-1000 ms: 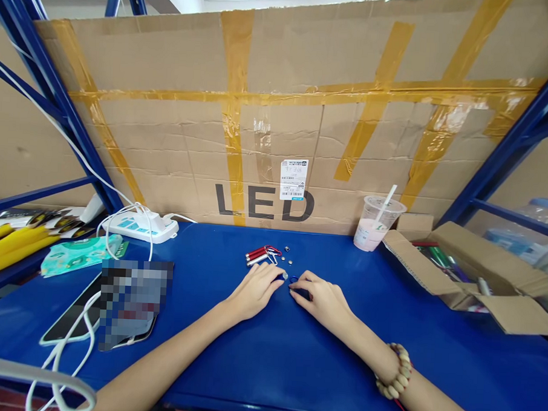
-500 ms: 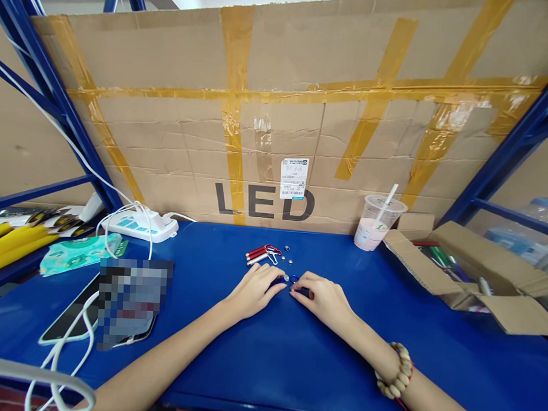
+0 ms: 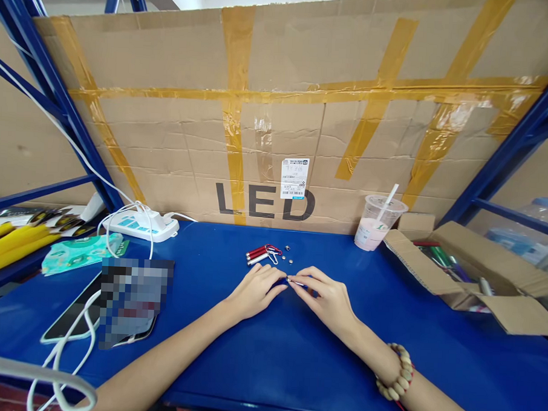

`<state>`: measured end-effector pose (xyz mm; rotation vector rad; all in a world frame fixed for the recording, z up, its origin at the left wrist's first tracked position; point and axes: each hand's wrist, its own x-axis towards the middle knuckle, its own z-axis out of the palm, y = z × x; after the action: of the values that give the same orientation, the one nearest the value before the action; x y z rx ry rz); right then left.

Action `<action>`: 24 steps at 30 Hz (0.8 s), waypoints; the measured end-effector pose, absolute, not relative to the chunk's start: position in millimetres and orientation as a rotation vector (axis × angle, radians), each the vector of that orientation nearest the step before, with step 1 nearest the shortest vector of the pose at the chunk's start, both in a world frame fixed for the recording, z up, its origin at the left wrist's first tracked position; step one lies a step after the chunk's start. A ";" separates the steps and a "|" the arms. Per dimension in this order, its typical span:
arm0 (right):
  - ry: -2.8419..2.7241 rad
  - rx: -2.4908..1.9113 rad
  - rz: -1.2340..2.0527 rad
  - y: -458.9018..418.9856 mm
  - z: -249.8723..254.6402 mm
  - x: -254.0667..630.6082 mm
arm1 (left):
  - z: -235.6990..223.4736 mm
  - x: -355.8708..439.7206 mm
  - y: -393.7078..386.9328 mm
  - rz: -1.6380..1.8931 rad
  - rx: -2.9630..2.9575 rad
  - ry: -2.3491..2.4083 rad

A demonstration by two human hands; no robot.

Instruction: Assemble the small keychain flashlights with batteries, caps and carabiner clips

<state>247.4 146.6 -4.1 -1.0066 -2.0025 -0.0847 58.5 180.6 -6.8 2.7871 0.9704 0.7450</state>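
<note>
My left hand [image 3: 257,291] pinches a small blue metal tube [image 3: 283,281], apparently part of a keychain flashlight, mostly covered by the fingers. Facing it, my right hand [image 3: 327,299] is closed on a small blue flashlight part with a clip [image 3: 301,285], and its fingertips meet the tube's open end. Just beyond the hands lie red keychain flashlights [image 3: 258,251] and a silver one [image 3: 259,258], with carabiner clips. Button cells [image 3: 290,261] and a little metal piece [image 3: 287,248] rest beside them.
A cup of pink drink [image 3: 371,231] with a straw stands at the back right, beside an open cardboard box [image 3: 461,280]. On the left are a power strip [image 3: 164,228], a tissue pack [image 3: 81,254], a phone [image 3: 72,312] and white cables [image 3: 87,318]. Cardboard [image 3: 190,141] walls the back.
My right hand has brought its blue part to the left, up against the end of the tube. The gap between my fingertips has closed; my left hand has barely moved.
</note>
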 end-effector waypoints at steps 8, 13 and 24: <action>-2.047 -0.977 -0.047 148.1 -5.4 248.7 | -10.1 57.5 181.1 0.761 2.816 0.969; -2.061 -0.993 -0.004 146.8 -4.8 247.1 | -10.0 58.1 181.4 0.804 2.831 0.967; -2.162 -1.117 0.237 149.8 -7.3 250.5 | -9.3 58.1 181.7 0.693 2.883 0.929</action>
<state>250.5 149.8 -7.3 -1.1170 -2.1625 0.2371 58.1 181.7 -9.3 2.8834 0.9292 0.6932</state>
